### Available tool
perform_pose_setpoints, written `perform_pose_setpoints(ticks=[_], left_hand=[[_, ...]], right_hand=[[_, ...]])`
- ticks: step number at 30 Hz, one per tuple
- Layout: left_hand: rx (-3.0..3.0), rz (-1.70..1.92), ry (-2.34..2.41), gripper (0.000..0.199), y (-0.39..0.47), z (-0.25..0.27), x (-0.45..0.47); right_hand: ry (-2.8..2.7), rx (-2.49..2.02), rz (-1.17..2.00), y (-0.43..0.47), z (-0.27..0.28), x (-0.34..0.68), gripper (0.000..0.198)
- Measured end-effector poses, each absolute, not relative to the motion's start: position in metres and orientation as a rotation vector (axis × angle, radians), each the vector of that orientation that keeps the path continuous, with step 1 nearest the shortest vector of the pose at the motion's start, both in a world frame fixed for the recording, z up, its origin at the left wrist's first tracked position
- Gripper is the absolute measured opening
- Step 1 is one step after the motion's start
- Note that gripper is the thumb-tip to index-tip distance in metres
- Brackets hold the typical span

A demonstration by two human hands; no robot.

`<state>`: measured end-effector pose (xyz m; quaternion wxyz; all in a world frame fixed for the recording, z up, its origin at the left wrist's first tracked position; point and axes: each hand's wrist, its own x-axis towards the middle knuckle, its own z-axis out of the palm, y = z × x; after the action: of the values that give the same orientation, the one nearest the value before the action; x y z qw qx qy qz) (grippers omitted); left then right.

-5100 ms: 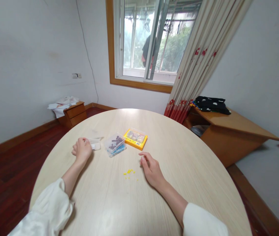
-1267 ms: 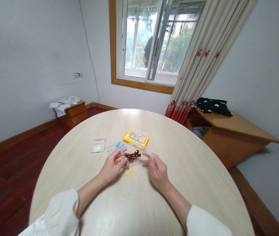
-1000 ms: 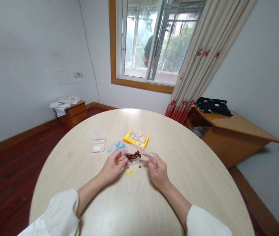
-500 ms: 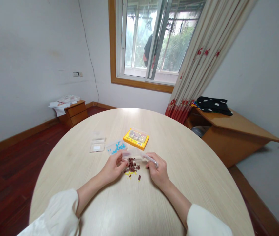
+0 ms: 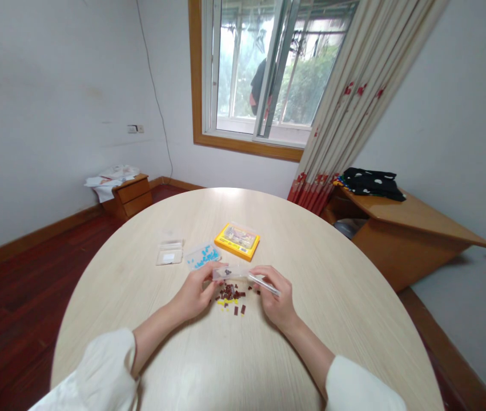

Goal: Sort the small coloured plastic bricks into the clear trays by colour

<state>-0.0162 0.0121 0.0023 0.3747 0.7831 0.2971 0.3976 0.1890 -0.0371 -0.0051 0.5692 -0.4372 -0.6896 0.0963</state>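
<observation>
My left hand (image 5: pixel 195 292) grips the left end of a small clear plastic box (image 5: pixel 238 272), fingers behind and thumb in front. A few dark pieces (image 5: pixel 228 273) show at the box's left end. My right hand (image 5: pixel 277 298) is closed on the box's flat clear lid (image 5: pixel 264 283), which angles out at the right end. Below the box, a heap of small brown building pieces (image 5: pixel 229 293) lies on the table, with yellow pieces (image 5: pixel 225 303) at its near side. Two brown rectangles (image 5: pixel 243 310) lie just in front of the heap.
A clear tray of blue pieces (image 5: pixel 205 256) lies beyond my left hand. Left of it stands another clear case (image 5: pixel 169 252). A yellow box (image 5: pixel 237 242) sits farther back on the round table (image 5: pixel 208 365). A desk (image 5: pixel 414 220) stands at the right.
The clear box has tipped, and more brown pieces lie loose on the table, including a second rectangle and some beside my right hand. Dark pieces now show in the box's left end.
</observation>
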Motion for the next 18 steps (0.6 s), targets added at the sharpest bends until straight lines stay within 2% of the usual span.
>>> perform_pose_setpoints(ticks=[5,12,18], left_hand=[[2.077,1.027,0.771,0.031,0.010,0.009,-0.020],[1.998,1.047,0.792,0.025,0.007,0.011,-0.017],[1.734,1.137,0.859,0.021,0.011,0.012,-0.013]], right_hand=[[-1.610,-1.027,0.192,-0.039,0.000,0.189,0.016],[-1.560,-1.095,0.234,-0.039,-0.002,0.187,0.016],[-1.357,-1.187,0.359,-0.033,-0.011,0.186,0.020]])
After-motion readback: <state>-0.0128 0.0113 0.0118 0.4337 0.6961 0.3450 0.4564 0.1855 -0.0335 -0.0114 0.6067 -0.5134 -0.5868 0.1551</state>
